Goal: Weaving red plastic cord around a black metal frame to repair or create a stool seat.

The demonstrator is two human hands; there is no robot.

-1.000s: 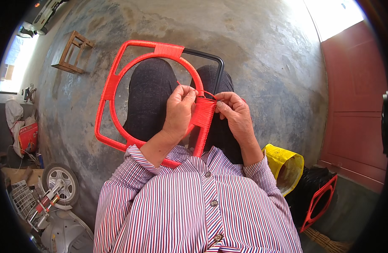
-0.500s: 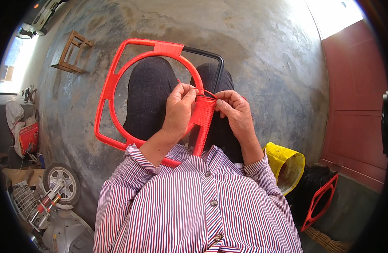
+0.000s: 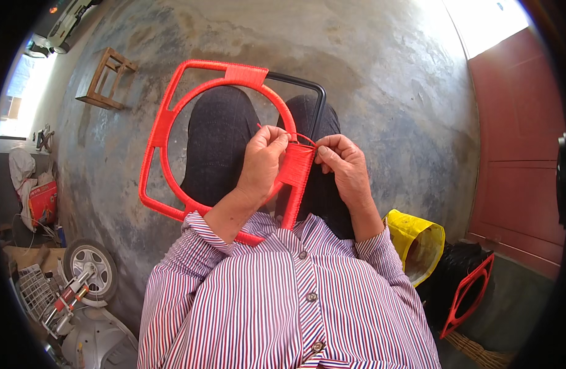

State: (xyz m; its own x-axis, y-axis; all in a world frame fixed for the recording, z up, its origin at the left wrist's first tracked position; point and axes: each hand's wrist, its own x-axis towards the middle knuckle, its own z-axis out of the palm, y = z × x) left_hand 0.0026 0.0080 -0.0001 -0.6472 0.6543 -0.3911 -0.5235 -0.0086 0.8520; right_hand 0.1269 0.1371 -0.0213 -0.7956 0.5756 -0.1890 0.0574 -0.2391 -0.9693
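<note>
A square metal frame [image 3: 152,132] with a ring inside it rests across my thighs. Red cord wraps most of it; the far right corner is bare black tube [image 3: 302,80]. My left hand [image 3: 262,161] is closed in a pinch on a loose red cord [image 3: 302,136], whose short tail sticks out past the fingers. The cord arcs rightward to the edge of the wrapped band [image 3: 297,165] where ring and right side meet. At that band's right edge, my right hand [image 3: 343,161] pinches with thumb and forefinger; the cord end there is partly hidden.
A yellow container [image 3: 416,237] and a black bag [image 3: 452,277] stand at my right, with another red-wrapped frame [image 3: 469,295] beside them. A wooden stool [image 3: 104,79] is at far left. A wheeled vehicle [image 3: 89,270] stands at lower left. A red door [image 3: 516,147] is at right.
Both hands keep nearly the same places and pinches. The frame's far edge sits slightly lower in view, and the cord's tail by my left hand has shifted a little.
</note>
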